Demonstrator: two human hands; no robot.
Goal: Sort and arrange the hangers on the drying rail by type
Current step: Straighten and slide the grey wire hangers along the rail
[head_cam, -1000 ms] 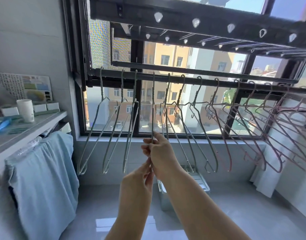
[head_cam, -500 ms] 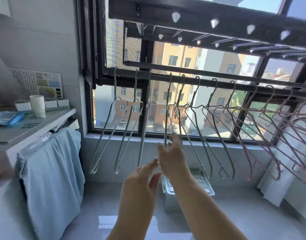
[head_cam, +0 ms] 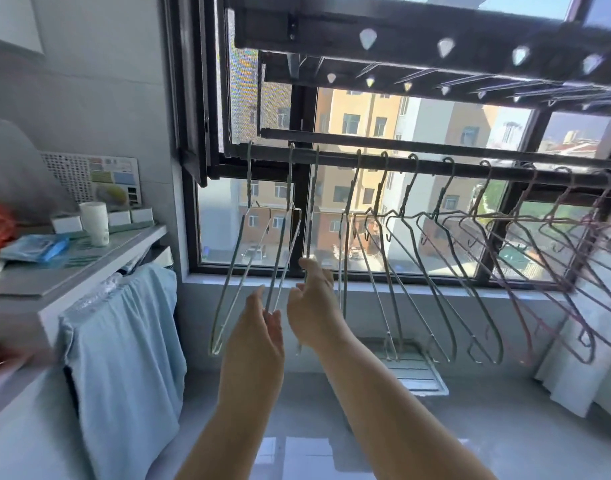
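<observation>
A dark drying rail (head_cam: 435, 166) runs across the window. Three green wire hangers hang at its left end: the first (head_cam: 227, 289), the second (head_cam: 283, 258), and a third (head_cam: 312, 209) seen edge-on. Several more green hangers (head_cam: 418, 271) follow to the right, then several pink hangers (head_cam: 556, 271) at the far right. My left hand (head_cam: 259, 327) is raised with straight fingers, its tips at the lower end of the second hanger. My right hand (head_cam: 314, 306) is open with spread fingers beside the third hanger. Neither hand grips anything.
A blue cloth (head_cam: 124, 341) hangs below a shelf (head_cam: 89, 268) on the left, which carries a white cup (head_cam: 95, 223) and small items. A plastic bin (head_cam: 418, 372) stands on the floor under the hangers. White fabric (head_cam: 581, 358) hangs at the right. An overhead rack (head_cam: 435, 36) spans the top.
A second ago both hands pinched one green hanger in the middle. They have let it go, opened, and moved left to the second and third hangers.
</observation>
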